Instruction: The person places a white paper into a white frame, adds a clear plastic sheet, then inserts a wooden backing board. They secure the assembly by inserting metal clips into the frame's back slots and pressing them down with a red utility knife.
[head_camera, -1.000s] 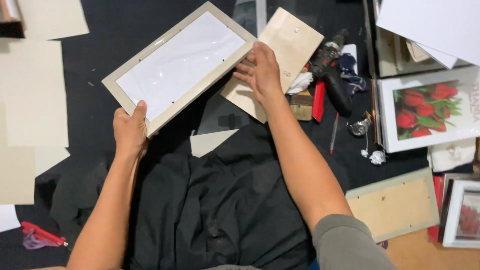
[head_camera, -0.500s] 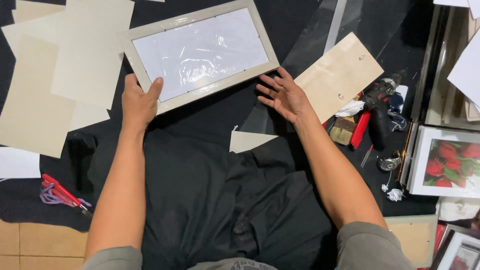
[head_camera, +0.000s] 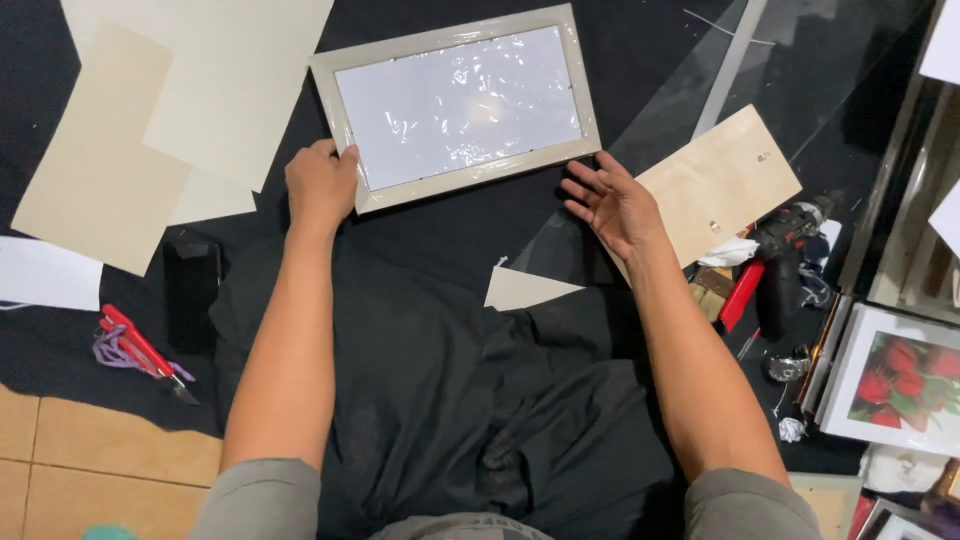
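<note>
Underneath, black cloth (head_camera: 440, 400) covers tan floor tiles (head_camera: 90, 460).

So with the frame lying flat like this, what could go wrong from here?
The left hand grips only one corner of the picture frame, while the right hand hovers open beside it, apparently not touching; lifted that way, it might tilt or slip. A clear glass sheet lies just past the right hand, hard to see on the black cloth, so a hand or the frame could strike its edge.
</note>
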